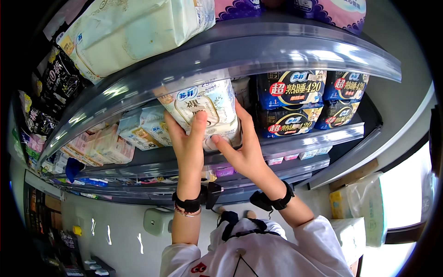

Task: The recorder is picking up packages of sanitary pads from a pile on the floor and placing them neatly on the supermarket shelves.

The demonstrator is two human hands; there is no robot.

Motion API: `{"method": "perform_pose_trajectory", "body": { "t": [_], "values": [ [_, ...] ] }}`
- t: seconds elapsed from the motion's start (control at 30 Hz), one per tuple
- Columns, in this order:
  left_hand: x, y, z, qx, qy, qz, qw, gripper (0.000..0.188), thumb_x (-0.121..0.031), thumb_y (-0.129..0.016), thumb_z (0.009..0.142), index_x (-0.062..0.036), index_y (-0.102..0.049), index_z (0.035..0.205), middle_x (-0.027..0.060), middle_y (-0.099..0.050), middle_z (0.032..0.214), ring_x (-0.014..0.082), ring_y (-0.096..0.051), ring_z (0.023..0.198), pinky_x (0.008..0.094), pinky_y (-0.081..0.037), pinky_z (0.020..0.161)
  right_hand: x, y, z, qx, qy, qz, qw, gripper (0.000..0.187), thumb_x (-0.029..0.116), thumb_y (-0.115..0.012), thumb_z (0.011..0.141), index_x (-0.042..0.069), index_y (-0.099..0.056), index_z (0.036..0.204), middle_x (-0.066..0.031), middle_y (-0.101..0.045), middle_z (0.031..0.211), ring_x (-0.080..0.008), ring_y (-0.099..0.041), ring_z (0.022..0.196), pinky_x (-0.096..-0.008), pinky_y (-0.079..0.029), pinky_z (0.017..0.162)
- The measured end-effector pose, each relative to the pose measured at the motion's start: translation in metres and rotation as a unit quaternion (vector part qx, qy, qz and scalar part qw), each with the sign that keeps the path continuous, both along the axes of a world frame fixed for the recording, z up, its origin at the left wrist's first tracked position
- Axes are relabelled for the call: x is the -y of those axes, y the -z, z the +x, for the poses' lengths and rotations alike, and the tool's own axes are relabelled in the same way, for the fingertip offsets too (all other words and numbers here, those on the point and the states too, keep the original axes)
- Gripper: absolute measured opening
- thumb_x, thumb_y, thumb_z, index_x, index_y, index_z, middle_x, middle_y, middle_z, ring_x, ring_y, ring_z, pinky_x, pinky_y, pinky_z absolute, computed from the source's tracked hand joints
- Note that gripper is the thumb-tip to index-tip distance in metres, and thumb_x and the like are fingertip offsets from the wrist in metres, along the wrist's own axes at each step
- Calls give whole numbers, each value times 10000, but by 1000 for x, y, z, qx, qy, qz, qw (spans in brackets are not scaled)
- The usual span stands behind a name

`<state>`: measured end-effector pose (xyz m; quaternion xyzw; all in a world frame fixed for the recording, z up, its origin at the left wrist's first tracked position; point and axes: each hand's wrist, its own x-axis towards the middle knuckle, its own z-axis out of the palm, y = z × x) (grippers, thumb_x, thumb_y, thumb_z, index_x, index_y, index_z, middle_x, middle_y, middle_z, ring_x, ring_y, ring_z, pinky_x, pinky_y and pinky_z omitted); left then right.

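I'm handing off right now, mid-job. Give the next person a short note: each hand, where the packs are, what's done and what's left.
Left hand: flat on the front of the pale soft pack, thumb up.
Right hand: gripping the same pack's right side and lower edge.
Pack: at the front edge of the middle shelf, between lighter packs and dark blue packs.
Done: both hands are on the pack.
Left: the pack is not yet released.

White sleeves, blk wrist straps, bracelet on left hand
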<state>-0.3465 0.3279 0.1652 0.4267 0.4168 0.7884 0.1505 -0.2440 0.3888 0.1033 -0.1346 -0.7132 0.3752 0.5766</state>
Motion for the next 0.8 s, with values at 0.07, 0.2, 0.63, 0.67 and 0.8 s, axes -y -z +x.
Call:
{"method": "perform_pose_trajectory", "body": {
  "t": [0.07,0.2,0.63,0.67,0.8],
  "values": [
    [5,-4,2,1,-1,-13,1000,624,-271,-718,894,-8,-373,1341,104,-541,1213,157,-532,1088,321,-449,949,2,-3,6,-5,-4,-8,1000,907,161,-796,770,-43,-262,1474,-286,-400,1389,-384,-402,1306,-440,-330,1092],
    [8,-13,4,-17,34,-41,998,612,-250,-744,873,4,-375,1289,117,-543,1195,153,-544,1071,307,-460,929,4,-17,17,-31,-38,-31,998,858,193,-785,789,-54,-279,1436,-242,-416,1353,-328,-425,1276,-417,-345,1083],
    [13,24,4,-73,-4,-10,997,868,-286,-817,786,-26,-218,1357,161,-438,1305,209,-506,1182,355,-462,965,-9,-68,12,-51,-134,-100,985,866,301,-802,811,-81,-282,1389,-238,-546,1234,-257,-565,1146,-357,-468,963],
    [16,26,4,-75,11,-8,997,882,-288,-819,782,-26,-210,1363,163,-438,1304,214,-506,1187,358,-459,971,-5,-67,13,-52,-136,-118,982,853,309,-802,813,-79,-291,1376,-234,-544,1232,-252,-564,1145,-357,-471,959],
    [31,46,-3,-105,50,-13,993,1049,-251,-900,688,-16,-165,1398,189,-426,1348,255,-511,1219,389,-470,974,13,-74,23,-49,-141,-154,977,836,363,-800,819,-89,-312,1327,-222,-548,1211,-240,-573,1122,-351,-485,936]
  ]
}}
